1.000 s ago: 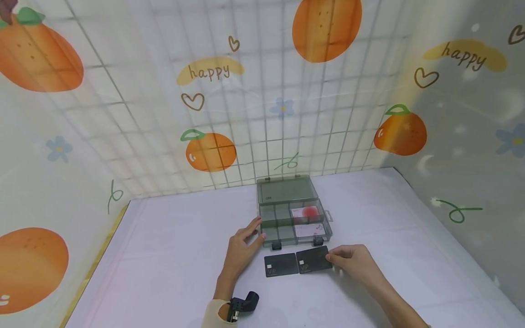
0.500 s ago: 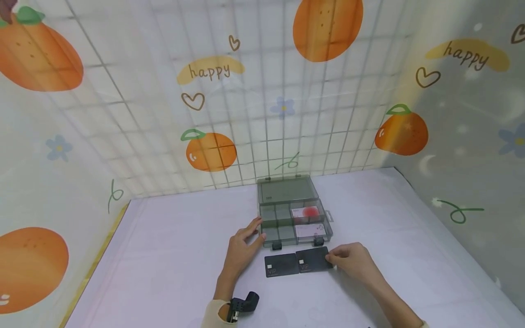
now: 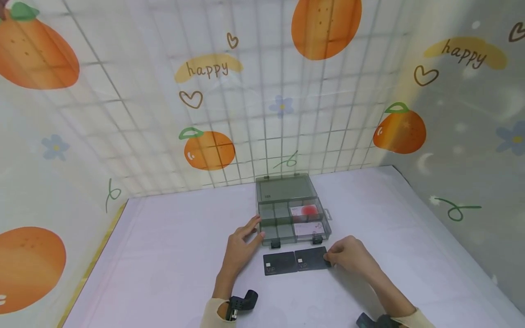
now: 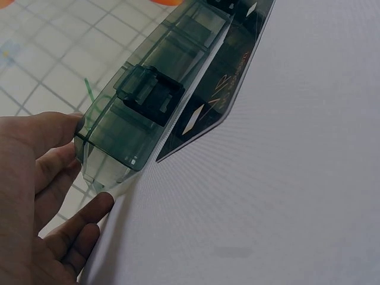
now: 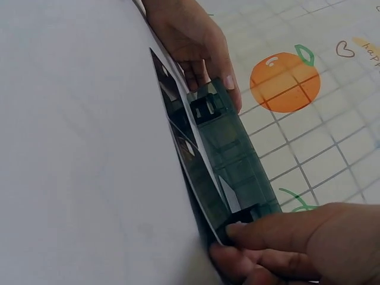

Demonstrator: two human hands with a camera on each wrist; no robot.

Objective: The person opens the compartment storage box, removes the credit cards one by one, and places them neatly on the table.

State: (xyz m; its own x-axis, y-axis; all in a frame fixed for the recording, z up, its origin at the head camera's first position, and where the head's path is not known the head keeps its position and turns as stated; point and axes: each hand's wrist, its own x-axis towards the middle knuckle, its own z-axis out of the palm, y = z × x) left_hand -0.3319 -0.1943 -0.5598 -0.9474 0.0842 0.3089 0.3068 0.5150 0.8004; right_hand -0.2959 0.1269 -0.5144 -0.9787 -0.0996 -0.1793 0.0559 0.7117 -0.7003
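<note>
Two black VIP cards lie side by side in front of the box, a left black card [image 3: 280, 263] and a right black card [image 3: 311, 258], their short edges meeting. My right hand [image 3: 353, 256] pinches the right card at its right end between thumb and fingers. That card's long edge shows tilted in the right wrist view. My left hand [image 3: 241, 243] rests against the left end of the translucent green compartment box [image 3: 268, 232], thumb near its front corner, fingers along its side. The box's lid [image 3: 286, 188] is laid back behind it.
Inside the box, a white card with a red spot [image 3: 304, 211] sits in a rear right compartment, and a pale card [image 3: 308, 228] in the front right one. Two dark latches [image 3: 275, 243] stick out at the box's front. A white cloth [image 3: 164, 255] covers the table, with a printed curtain [image 3: 213, 105] behind.
My right wrist has shifted up and inward, bringing its camera into the head view. The right card stays pinched, nearly in place. My left hand and the box hold still.
</note>
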